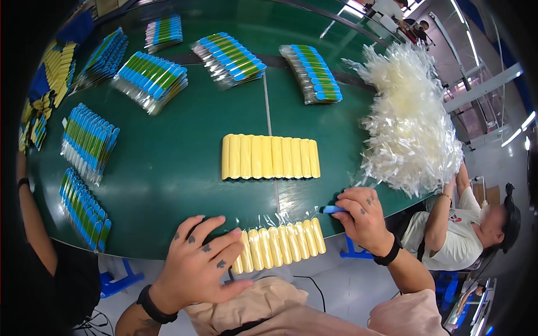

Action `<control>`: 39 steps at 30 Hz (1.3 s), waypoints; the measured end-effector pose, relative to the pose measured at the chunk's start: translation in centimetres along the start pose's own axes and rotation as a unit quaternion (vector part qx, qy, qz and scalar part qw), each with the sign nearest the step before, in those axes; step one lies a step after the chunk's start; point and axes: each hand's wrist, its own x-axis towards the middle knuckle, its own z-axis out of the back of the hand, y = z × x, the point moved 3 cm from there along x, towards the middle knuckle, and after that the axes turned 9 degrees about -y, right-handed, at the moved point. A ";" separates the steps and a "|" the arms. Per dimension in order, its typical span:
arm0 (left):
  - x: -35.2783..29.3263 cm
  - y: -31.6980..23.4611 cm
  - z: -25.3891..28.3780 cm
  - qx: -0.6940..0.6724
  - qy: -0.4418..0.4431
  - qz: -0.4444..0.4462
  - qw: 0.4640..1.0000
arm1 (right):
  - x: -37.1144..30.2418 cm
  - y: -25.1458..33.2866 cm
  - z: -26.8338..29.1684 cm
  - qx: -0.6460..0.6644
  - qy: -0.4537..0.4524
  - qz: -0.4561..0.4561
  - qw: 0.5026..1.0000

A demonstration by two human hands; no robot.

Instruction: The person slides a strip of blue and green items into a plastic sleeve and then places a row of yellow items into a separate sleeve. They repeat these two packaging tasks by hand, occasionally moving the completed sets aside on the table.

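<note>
Close to me at the table's near edge, a row of yellow strips with rounded ends lies side by side, with clear plastic sleeve ends sticking up along its far side. My left hand is at the row's left end, fingers spread and a fingertip by the first strip; whether it touches is unclear. Past the row's right end, my right hand pinches a short blue stick pointing left. Farther up, mid-table, lies a second row of yellow strips.
On the green table, bundles of sleeved blue-and-green strips curve around the left and far sides. A tall heap of clear plastic sleeves stands at right. A co-worker sits beyond it; another person's arm shows at left.
</note>
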 end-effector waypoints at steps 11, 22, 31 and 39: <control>0.0 3.1 -0.5 -0.137 -0.193 0.131 0.963 | 9.5 7.2 -3.5 0.040 0.224 0.122 0.966; -0.7 3.7 -0.2 -0.235 -0.266 0.207 0.912 | 13.0 12.3 -8.3 0.169 0.223 0.175 0.944; -0.8 3.8 -0.3 -0.239 -0.260 0.226 0.908 | 10.2 7.0 -5.0 0.135 0.184 0.168 0.959; -0.9 3.3 -0.2 -0.168 -0.178 0.146 0.959 | 4.0 -1.6 -0.8 0.084 0.187 0.105 0.973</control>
